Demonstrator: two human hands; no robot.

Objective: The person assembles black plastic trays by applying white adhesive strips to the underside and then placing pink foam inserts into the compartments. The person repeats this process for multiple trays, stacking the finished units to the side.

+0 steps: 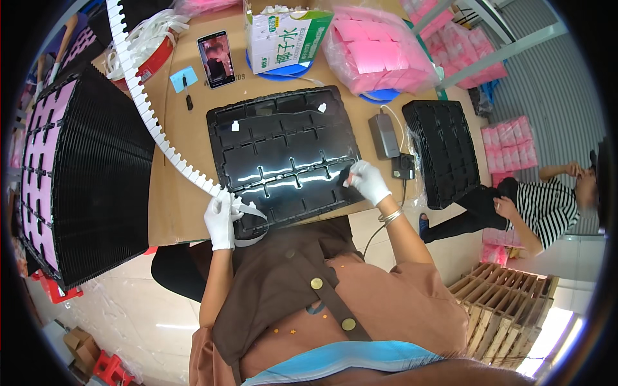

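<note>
While the black compartment tray (283, 154) lay flat on the cardboard-covered table (180, 193) directly before the person, both gloved hands worked at its near edge. The left hand (221, 219) was closed on the white notched strip (148, 112), which ran up and away across the table, apparently kept taut for feeding. The right hand (368, 181) pinched a small white piece at the tray's right side, fingers closed, seemingly seating it in a compartment. Two white pieces already sat in upper compartments. A tall stack of black trays (90, 180) stood left.
</note>
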